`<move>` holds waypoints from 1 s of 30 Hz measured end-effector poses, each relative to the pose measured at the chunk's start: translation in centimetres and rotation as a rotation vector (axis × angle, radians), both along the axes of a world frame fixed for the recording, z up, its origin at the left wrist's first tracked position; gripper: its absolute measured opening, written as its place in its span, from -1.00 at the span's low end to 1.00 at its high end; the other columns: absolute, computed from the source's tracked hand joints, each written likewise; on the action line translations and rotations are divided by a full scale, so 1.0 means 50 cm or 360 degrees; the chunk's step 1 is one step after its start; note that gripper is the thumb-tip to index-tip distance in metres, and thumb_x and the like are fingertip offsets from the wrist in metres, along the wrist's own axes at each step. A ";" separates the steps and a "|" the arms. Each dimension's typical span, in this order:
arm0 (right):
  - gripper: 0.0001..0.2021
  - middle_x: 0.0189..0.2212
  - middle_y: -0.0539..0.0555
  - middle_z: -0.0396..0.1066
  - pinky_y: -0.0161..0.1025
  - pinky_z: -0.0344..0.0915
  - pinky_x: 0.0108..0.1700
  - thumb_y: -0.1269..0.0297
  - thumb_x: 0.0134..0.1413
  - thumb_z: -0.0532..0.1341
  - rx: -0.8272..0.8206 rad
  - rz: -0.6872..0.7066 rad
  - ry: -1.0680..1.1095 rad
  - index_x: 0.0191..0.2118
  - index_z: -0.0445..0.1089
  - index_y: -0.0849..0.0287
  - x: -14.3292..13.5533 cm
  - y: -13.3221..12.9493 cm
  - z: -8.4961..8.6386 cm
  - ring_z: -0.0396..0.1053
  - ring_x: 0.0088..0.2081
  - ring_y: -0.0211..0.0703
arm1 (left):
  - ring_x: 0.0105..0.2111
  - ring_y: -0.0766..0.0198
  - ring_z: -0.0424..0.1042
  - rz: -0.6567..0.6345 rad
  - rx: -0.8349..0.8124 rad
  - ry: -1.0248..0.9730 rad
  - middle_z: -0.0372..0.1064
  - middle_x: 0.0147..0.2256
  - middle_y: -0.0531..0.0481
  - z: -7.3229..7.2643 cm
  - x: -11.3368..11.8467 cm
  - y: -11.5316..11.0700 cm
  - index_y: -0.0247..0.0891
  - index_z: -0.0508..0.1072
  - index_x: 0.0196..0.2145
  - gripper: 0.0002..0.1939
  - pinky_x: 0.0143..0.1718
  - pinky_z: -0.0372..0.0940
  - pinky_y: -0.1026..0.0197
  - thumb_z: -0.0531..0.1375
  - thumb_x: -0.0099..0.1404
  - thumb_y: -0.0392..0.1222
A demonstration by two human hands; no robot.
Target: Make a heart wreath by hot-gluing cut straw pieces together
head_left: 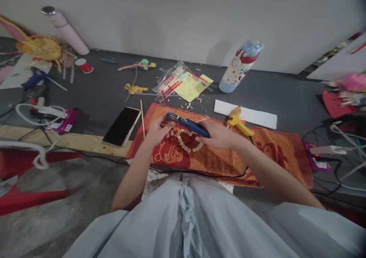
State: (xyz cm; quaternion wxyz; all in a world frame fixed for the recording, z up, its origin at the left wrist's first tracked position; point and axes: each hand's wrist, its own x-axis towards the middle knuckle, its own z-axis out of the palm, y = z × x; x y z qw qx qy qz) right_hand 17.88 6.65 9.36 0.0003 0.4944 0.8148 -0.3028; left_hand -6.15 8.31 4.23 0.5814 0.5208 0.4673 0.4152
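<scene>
My right hand (219,133) is closed around a dark blue hand tool (187,124), possibly pliers or a cutter, which points left over an orange and red towel (220,161). At the tool's far end, my left hand (159,130) has its fingers drawn together; what they pinch is too small to make out. Below the tool, a heart-shaped outline of small pale pieces (187,148) lies on the towel, partly covered by my right fingers. A short thin stick (202,119) shows just beyond the tool.
A phone (122,126) and a wooden stick (142,119) lie left. Behind are a yellow paper (191,88), plastic packets (171,80) and scattered bits. A yellow glue gun (238,122), white strip (257,115) and bottle (240,67) stand or lie right. Cables run along both sides.
</scene>
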 end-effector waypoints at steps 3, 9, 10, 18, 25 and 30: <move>-0.49 -0.04 0.27 0.45 -0.14 0.25 -0.09 -0.02 0.20 0.11 -0.0039 0.0055 0.0040 0.11 0.25 0.27 0.003 0.001 0.007 0.43 -0.09 0.09 | -0.72 0.46 0.28 0.0007 0.0014 -0.0025 0.36 -0.62 0.10 -0.002 -0.003 0.000 -0.29 0.42 -0.40 -0.47 -0.74 0.10 0.42 0.38 -0.06 0.24; -0.53 -0.05 0.25 0.45 -0.16 0.26 -0.10 0.00 0.20 0.11 0.0007 0.0082 0.0060 0.08 0.25 0.25 0.004 0.000 0.011 0.43 -0.11 0.06 | -0.71 0.44 0.31 0.0041 0.0027 -0.0140 0.38 -0.61 0.07 -0.008 -0.005 0.002 -0.28 0.42 -0.45 -0.48 -0.75 0.09 0.42 0.39 -0.09 0.24; -0.54 -0.06 0.25 0.45 -0.16 0.26 -0.12 0.00 0.20 0.11 0.0042 0.0048 0.0042 0.07 0.26 0.24 0.003 0.000 0.011 0.43 -0.11 0.06 | -0.71 0.44 0.31 0.0069 0.0024 -0.0130 0.37 -0.62 0.07 -0.007 -0.004 0.003 -0.28 0.42 -0.46 -0.48 -0.75 0.09 0.41 0.39 -0.09 0.25; -0.51 -0.08 0.27 0.43 -0.12 0.26 -0.14 -0.05 0.20 0.09 0.0090 -0.0130 -0.0044 0.07 0.22 0.24 0.000 0.001 -0.007 0.41 -0.09 0.11 | -0.67 0.35 0.39 0.0340 0.0142 0.0104 0.40 -0.66 0.06 0.007 0.021 -0.006 -0.33 0.52 -0.43 -0.62 -0.63 0.29 0.33 0.39 -0.04 0.07; -0.48 0.02 0.28 0.38 -0.09 0.27 -0.04 -0.06 0.20 0.09 0.0072 -0.0090 0.0142 0.12 0.18 0.23 0.009 0.001 -0.020 0.37 -0.02 0.09 | -0.70 0.35 0.38 0.0239 0.0100 0.0193 0.44 -0.63 -0.01 0.046 0.021 -0.019 -0.36 0.54 -0.42 -0.63 -0.69 0.27 0.35 0.35 0.02 0.06; -0.48 0.01 0.27 0.39 -0.06 0.27 0.00 -0.02 0.20 0.09 0.0215 -0.0037 0.0155 0.13 0.18 0.25 0.014 0.000 -0.030 0.36 -0.01 0.09 | -0.73 0.38 0.34 0.0182 0.0080 0.0128 0.42 -0.64 -0.01 0.055 0.016 -0.022 -0.35 0.53 -0.46 -0.60 -0.74 0.22 0.37 0.37 -0.02 0.10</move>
